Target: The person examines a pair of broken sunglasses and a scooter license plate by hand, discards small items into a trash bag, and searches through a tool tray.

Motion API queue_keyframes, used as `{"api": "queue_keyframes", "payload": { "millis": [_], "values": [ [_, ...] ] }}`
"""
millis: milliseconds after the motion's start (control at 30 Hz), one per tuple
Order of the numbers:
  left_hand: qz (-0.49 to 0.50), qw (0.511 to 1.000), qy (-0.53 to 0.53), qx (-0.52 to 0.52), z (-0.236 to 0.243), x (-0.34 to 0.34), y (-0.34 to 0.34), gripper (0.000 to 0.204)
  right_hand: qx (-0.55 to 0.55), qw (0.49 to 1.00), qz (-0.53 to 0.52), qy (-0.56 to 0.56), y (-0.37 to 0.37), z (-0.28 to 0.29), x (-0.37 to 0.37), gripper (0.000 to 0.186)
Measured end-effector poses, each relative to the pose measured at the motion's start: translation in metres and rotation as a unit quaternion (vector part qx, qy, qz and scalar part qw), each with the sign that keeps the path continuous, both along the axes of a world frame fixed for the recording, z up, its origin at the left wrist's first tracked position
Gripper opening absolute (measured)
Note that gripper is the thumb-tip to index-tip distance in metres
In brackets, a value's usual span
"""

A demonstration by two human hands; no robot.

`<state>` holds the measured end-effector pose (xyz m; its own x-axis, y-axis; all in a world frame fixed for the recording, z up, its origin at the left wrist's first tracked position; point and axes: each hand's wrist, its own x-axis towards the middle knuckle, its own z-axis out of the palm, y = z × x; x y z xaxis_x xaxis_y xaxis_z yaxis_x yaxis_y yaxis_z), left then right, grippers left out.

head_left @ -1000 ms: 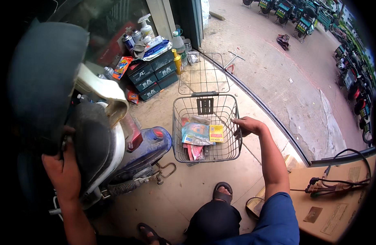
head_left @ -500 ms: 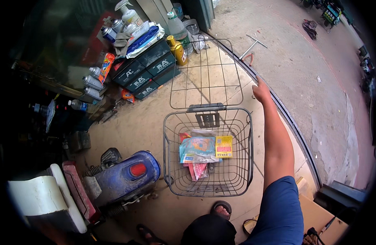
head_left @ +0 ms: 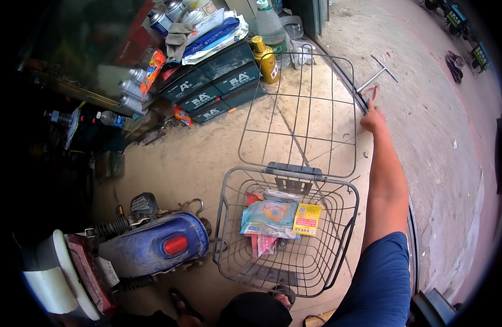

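Note:
My right hand (head_left: 373, 119) reaches forward past the wire basket, its index finger stretched out and nothing visible in its grasp. Just beyond the fingertip lies a tool with curved red-orange handles (head_left: 374, 91), perhaps pliers; whether the finger touches it I cannot tell. Close by on the ground is a T-shaped metal wrench (head_left: 379, 73). The black wire basket (head_left: 344, 241), its lid swung back, holds a blue printed bag (head_left: 267, 213), a yellow card (head_left: 307, 219) and red and pink packets. My left hand is out of view.
A dirty blue scooter rear fender (head_left: 147, 240) with a red light stands at the left. Stacked dark green battery boxes (head_left: 237, 80) carry bags, a glove and spray cans. A yellow bottle (head_left: 267, 62) and a large clear bottle (head_left: 271, 30) stand beside them. A metal floor track (head_left: 338, 68) borders the tiles.
My right hand has reached farther forward, closer to the red-orange-handled tool. The whole view has shifted, so the basket and boxes appear farther right.

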<state>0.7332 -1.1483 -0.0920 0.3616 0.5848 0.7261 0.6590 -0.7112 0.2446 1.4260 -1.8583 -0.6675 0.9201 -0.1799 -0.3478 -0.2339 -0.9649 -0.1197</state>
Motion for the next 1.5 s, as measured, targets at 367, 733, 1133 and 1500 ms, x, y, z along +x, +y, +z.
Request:
{"api": "queue_keyframes", "payload": {
  "millis": [367,733,1133,1500],
  "values": [
    [-0.002,1.000,0.015,-0.015,-0.001,0.028,-0.038,0.036,0.069,0.947,-0.198,-0.245,-0.020,-0.008,-0.048,0.043],
    [-0.133,0.989,0.033,-0.051,-0.020,0.118,-0.100,0.033,0.276,0.772,-0.523,-0.232,-0.048,0.015,-0.180,0.028],
    [-0.538,0.832,-0.049,-0.124,-0.043,0.133,-0.162,0.026,0.650,0.472,-0.311,-0.508,0.043,0.273,-0.427,0.029],
    [-0.700,0.585,-0.074,-0.403,-0.043,0.058,-0.247,0.022,0.795,0.487,-0.138,-0.335,0.069,0.475,-0.551,0.025]
  ]
}}
